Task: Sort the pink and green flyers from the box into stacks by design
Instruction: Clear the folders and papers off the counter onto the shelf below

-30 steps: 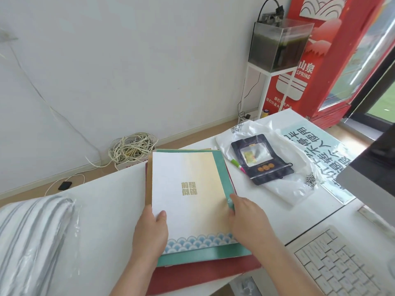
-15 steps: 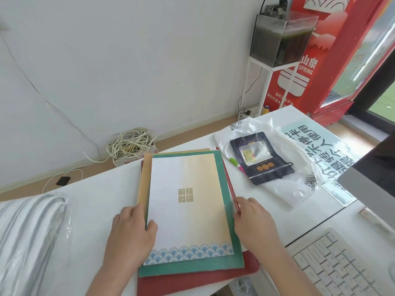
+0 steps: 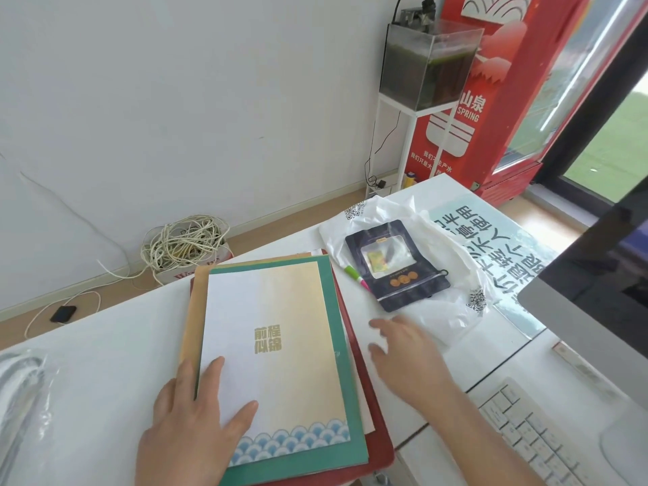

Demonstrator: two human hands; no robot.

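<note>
A stack of flyers lies on the white table [image 3: 105, 345] in front of me. On top is a white-and-gold flyer [image 3: 273, 345] with gold characters and blue waves at its bottom. Under it show a green sheet [image 3: 333, 327], a tan sheet [image 3: 191, 310] on the left and a dark red sheet [image 3: 378, 447] at the bottom. My left hand [image 3: 189, 426] presses flat on the stack's lower left corner, thumb on the top flyer. My right hand [image 3: 410, 359] hovers blurred, fingers spread, just right of the stack, holding nothing.
A dark pouch [image 3: 396, 264] on a white plastic bag [image 3: 438, 292] and a green-pink pen [image 3: 356, 277] lie right of the stack. A keyboard [image 3: 547, 436] and monitor [image 3: 596, 282] fill the right. A plastic-wrapped striped bundle [image 3: 17, 398] sits far left.
My right hand let go of the stack's right edge and moved off to the right, fingers opening. The stack settled flat and my left hand stayed pressed on its lower left corner.
</note>
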